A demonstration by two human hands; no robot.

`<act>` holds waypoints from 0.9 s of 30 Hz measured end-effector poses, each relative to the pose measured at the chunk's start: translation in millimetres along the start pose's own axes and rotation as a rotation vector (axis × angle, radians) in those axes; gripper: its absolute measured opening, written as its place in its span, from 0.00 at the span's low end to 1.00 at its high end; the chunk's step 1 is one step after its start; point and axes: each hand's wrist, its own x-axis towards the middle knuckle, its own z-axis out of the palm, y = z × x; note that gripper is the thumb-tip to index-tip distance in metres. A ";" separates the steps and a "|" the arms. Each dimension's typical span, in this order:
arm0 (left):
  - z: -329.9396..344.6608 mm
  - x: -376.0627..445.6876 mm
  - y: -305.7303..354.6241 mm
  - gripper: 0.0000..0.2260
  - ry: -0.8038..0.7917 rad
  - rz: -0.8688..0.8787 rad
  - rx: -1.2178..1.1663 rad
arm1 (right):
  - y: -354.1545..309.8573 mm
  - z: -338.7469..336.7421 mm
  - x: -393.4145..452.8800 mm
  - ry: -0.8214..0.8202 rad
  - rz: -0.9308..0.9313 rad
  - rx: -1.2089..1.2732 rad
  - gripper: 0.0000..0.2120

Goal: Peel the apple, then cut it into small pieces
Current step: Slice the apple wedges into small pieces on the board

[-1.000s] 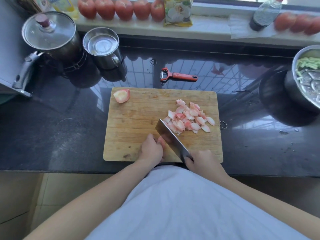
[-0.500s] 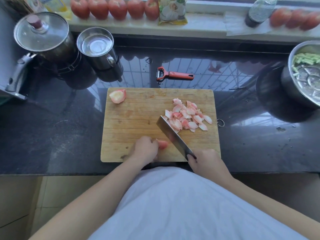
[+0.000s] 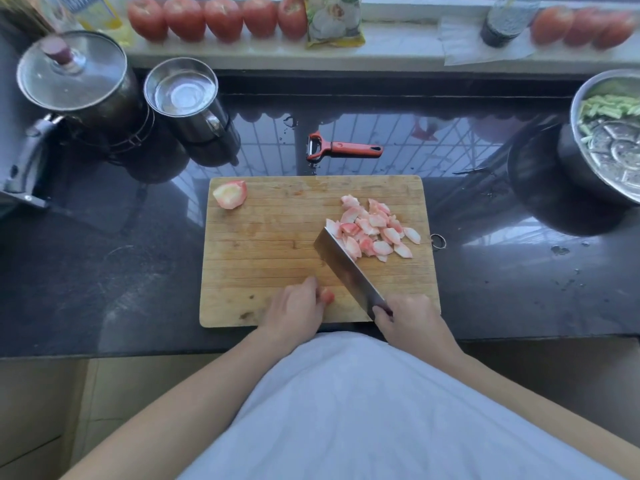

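The apple piece (image 3: 327, 295) at the board's lower centre now shows only a sliver past the left hand (image 3: 294, 308), whose curled fingers pin it; the knife (image 3: 349, 273), gripped by the right hand (image 3: 412, 320), has swung away, its tip beside the cut pieces (image 3: 375, 230); one wedge (image 3: 230, 194) waits upper left, so cutting is nearly done.
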 end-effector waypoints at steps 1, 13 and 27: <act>1.7 -0.1 -1.1 0.12 -0.001 0.020 0.017 | -0.4 0.0 -0.1 0.006 -0.001 0.002 0.15; -18.4 3.1 -35.8 0.07 0.130 -0.217 -0.227 | -3.5 3.0 7.2 -0.017 -0.002 -0.043 0.15; -7.6 16.6 14.2 0.18 -0.122 -0.363 -0.569 | -2.8 1.2 5.1 -0.039 0.014 -0.017 0.14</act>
